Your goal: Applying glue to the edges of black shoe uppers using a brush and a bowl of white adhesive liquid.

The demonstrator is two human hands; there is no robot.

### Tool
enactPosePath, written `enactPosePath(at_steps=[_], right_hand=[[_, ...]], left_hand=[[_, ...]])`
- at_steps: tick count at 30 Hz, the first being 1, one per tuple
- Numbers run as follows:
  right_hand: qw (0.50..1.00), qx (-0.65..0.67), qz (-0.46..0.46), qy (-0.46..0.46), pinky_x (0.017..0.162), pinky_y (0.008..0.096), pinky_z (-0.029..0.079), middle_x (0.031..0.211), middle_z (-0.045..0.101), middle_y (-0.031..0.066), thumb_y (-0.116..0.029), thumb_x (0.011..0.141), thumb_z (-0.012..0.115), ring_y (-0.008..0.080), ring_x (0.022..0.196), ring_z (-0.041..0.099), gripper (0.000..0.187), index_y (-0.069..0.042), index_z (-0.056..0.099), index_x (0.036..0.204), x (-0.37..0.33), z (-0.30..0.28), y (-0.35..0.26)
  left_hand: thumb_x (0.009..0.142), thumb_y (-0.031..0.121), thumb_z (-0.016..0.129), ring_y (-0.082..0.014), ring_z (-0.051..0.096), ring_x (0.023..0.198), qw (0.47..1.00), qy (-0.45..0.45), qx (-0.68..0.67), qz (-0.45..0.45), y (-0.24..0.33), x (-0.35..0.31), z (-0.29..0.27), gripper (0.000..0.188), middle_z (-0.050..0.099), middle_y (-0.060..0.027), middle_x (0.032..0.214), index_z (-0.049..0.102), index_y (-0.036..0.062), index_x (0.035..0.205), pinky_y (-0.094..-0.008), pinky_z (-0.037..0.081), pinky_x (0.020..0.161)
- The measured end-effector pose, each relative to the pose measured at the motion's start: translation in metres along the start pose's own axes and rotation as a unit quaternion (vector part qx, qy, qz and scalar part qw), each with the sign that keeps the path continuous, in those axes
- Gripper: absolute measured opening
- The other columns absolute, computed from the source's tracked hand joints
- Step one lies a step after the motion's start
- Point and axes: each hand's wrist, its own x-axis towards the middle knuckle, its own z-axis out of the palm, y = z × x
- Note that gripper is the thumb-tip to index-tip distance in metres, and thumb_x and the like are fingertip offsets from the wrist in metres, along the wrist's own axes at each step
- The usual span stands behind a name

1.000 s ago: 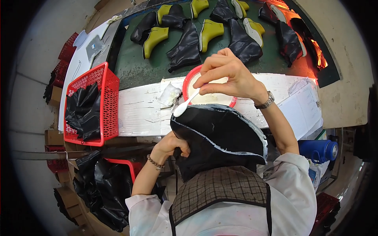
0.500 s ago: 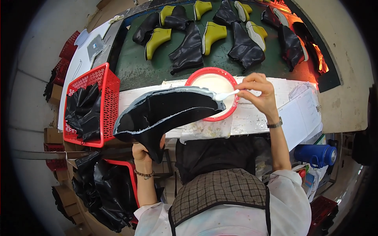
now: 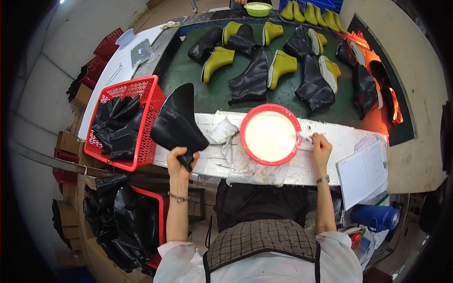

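In the head view, the left hand (image 3: 178, 162) grasps a black boot upper (image 3: 178, 118) by its narrow end, fingers curled round it. The upper rises beyond that hand, wide end away, next to the red basket (image 3: 147, 141) on the hand's left; whether the two touch, I cannot tell.

The right hand (image 3: 322, 151) pinches a small white brush (image 3: 306, 137), its head just left of the fingers at the near side of the red bowl (image 3: 243, 141). Whether it touches the rim is unclear.

Half a second ago the upper lay across the bowl with the brush at its pale-coated edge. Now the hands are well apart, the upper has swung to the left and turned over, and the bowl's creamy liquid (image 3: 269, 137) is uncovered. I take this as a break in the brushing, perhaps the end of it on this piece.

The upper shows its smooth outer side: black, softly shiny, flaring away from the left hand and lightly creased. The coated edges seen earlier are mostly turned out of sight, so their coverage cannot be judged.
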Motion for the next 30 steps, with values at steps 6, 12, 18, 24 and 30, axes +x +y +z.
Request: enactPosePath(at_steps=[6, 12, 18, 24, 30], right_hand=[[0.993, -0.093, -0.070, 0.014, 0.068, 0.0339, 0.038, 0.062, 0.060, 0.0052, -0.018, 0.101, 0.062, 0.0157, 0.063, 0.051, 0.034, -0.002, 0.073, 0.074, -0.008, 0.011, -0.009], [0.994, -0.099, -0.036, 0.008, 0.075, 0.0346, 0.037, 0.061, 0.060, 0.0037, -0.022, 0.099, 0.067, 0.0188, 0.060, 0.051, 0.033, -0.007, 0.073, 0.071, -0.006, 0.008, -0.006], [0.995, -0.090, -0.046, -0.010, 0.073, 0.0344, 0.036, 0.060, 0.057, 0.0040, -0.018, 0.099, 0.065, 0.0181, 0.060, 0.048, 0.031, -0.006, 0.074, 0.072, -0.008, 0.013, -0.002], [0.998, -0.056, -0.007, -0.010, 0.072, 0.0353, 0.036, 0.061, 0.056, 0.0042, -0.019, 0.103, 0.061, 0.0172, 0.063, 0.046, 0.036, -0.004, 0.074, 0.073, -0.010, 0.011, 0.001], [0.999, -0.051, -0.004, -0.011, 0.071, 0.0356, 0.036, 0.060, 0.055, 0.0037, -0.021, 0.104, 0.060, 0.0169, 0.065, 0.044, 0.038, -0.003, 0.074, 0.074, -0.009, 0.013, -0.002]], left_hand=[[0.081, -0.002, 0.066, -0.0264, 0.067, 0.072, 0.996, -0.023, 0.072, 0.050, 0.033, 0.111, 0.024, 0.006, 0.064, -0.0108, 0.084, 0.061, 0.0000, 0.084, -0.0433, 0.065, 0.071], [0.078, -0.008, 0.065, -0.0286, 0.069, 0.089, 0.894, 0.003, 0.376, 0.243, 0.049, 0.206, 0.046, 0.026, 0.066, -0.0124, 0.094, 0.062, -0.0002, 0.102, -0.0454, 0.063, 0.081], [0.070, -0.008, 0.066, -0.0410, 0.050, 0.122, 0.436, 0.116, 0.758, 0.471, 0.062, 0.247, 0.007, 0.053, 0.055, -0.0216, 0.125, 0.059, 0.0071, 0.120, -0.0481, 0.040, 0.108], [0.071, 0.038, 0.088, -0.0457, 0.039, 0.140, 0.379, -0.008, 0.840, 0.389, 0.047, 0.220, 0.034, 0.067, 0.047, -0.0255, 0.147, 0.066, 0.0139, 0.129, -0.0559, 0.039, 0.111], [0.079, 0.018, 0.075, -0.0356, 0.067, 0.114, 0.424, 0.075, 0.774, 0.465, 0.183, 0.122, 0.066, 0.037, 0.072, -0.0165, 0.117, 0.074, 0.0131, 0.115, -0.0501, 0.051, 0.099]])
